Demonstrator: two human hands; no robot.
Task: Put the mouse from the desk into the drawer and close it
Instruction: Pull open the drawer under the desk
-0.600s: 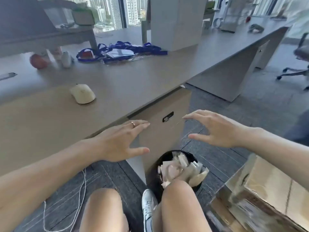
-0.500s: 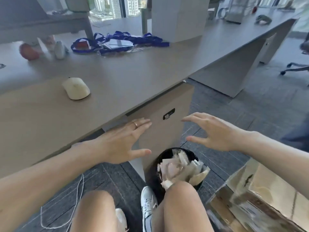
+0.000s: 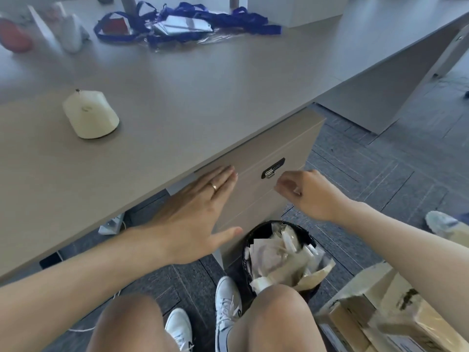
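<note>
A cream-white mouse [image 3: 90,115] lies on the grey-brown desk [image 3: 193,97], left of centre. Under the desk edge stands a drawer cabinet [image 3: 286,151], its drawers shut, with a black lock plate and key [image 3: 272,168] on the top front. My left hand [image 3: 195,217] is flat and open, fingertips touching the top drawer front left of the lock. My right hand [image 3: 307,194] hovers just right of the lock with fingers curled inward, holding nothing that I can see.
A black waste bin [image 3: 279,255] full of paper stands by my knees below the cabinet. Cardboard boxes [image 3: 380,313] sit at lower right. Blue lanyards with badges [image 3: 182,24], a white bottle [image 3: 72,34] and a red object [image 3: 14,38] lie at the desk's far side.
Both hands moved forward to the drawer front. The left hand now touches it, and the right hand's fingers curled in beside the lock. The view tilted down and closer.
</note>
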